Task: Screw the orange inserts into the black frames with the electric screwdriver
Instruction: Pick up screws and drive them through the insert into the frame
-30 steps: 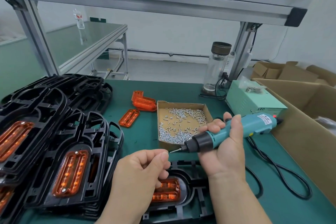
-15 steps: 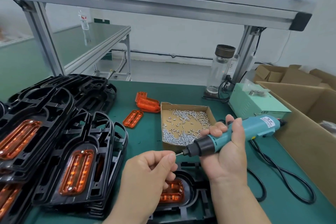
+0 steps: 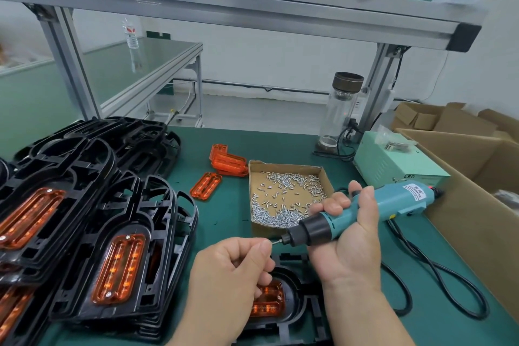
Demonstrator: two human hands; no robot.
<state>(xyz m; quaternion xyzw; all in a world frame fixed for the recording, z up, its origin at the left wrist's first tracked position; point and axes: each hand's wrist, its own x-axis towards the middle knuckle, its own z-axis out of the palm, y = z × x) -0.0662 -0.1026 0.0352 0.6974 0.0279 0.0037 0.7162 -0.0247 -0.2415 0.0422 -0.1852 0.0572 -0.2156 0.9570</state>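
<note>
Teal electric screwdriver [image 3: 398,199], clasped in the right grip [image 3: 351,250], touches what seems a screw [image 3: 271,243] pinched by left grip [image 3: 233,264].

Bright, even light is filling the room; only soft shadows are falling on the tabletop [image 3: 233,222]. Small glints are showing on the orange inserts [image 3: 119,270]. Wide-angle lens is bowing the shelf rail [image 3: 252,17] at the edges; shelf-top clutter is looking blurry.
</note>
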